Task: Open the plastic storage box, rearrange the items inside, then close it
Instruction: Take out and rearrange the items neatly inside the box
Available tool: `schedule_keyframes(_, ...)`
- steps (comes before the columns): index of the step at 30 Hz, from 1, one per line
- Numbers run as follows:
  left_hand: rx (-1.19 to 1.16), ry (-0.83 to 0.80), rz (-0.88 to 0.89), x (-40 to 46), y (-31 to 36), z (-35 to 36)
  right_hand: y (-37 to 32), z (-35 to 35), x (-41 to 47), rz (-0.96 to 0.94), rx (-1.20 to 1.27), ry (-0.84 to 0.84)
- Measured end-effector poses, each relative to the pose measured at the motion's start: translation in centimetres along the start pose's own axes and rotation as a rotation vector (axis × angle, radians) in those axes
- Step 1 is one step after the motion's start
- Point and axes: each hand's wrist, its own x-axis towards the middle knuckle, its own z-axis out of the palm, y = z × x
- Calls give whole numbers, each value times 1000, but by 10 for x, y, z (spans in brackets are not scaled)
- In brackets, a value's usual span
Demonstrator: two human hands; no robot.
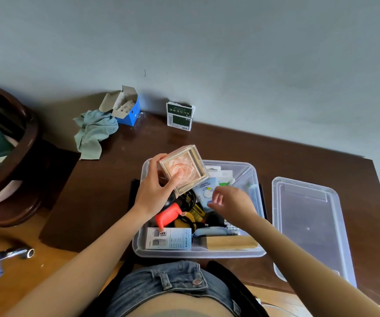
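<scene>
Head view shows the rearranging step under way: the lid (310, 225) lies off on the surface (106, 193) beside the open storage box (250, 177). Of the hands, the left hand (154, 191) grips a clear rose cube (183, 169) above the box's far left corner, while the right hand (230, 201), fingers loosely curled, hovers over the crowded contents, seemingly holding nothing. Next comes finding the cube a free slot.
</scene>
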Motion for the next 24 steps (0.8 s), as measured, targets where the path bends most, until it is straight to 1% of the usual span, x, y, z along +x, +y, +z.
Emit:
schedule_keyframes(2,17,2,1,0,0,0,-3,4,-4,-79,-63,-230)
schedule_keyframes(3,27,0,6,0,0,0,-6,7,-5,-127,-145,-310)
schedule_keyframes(4,34,-2,12,0,-1,0,-8,11,-5,-161,-227,-353)
schedule_keyframes(5,40,-3,20,0,-1,1,-10,14,-4,-177,-283,-372)
schedule_keyframes(10,54,-2,22,-1,1,2,-12,19,10,-214,-392,-475)
schedule_keyframes(13,65,-5,9,0,0,1,-19,19,17,-275,-471,-477)
schedule_keyframes(15,75,-9,15,1,-1,1,-19,14,21,-258,-391,-442)
schedule_keyframes(19,81,1,38,-1,0,1,-3,2,20,-103,-150,-352)
schedule_keyframes(22,103,13,42,0,-1,1,1,-1,13,-68,-20,-333)
schedule_keyframes(24,101,7,47,-1,-2,1,-9,-2,6,-70,138,-330)
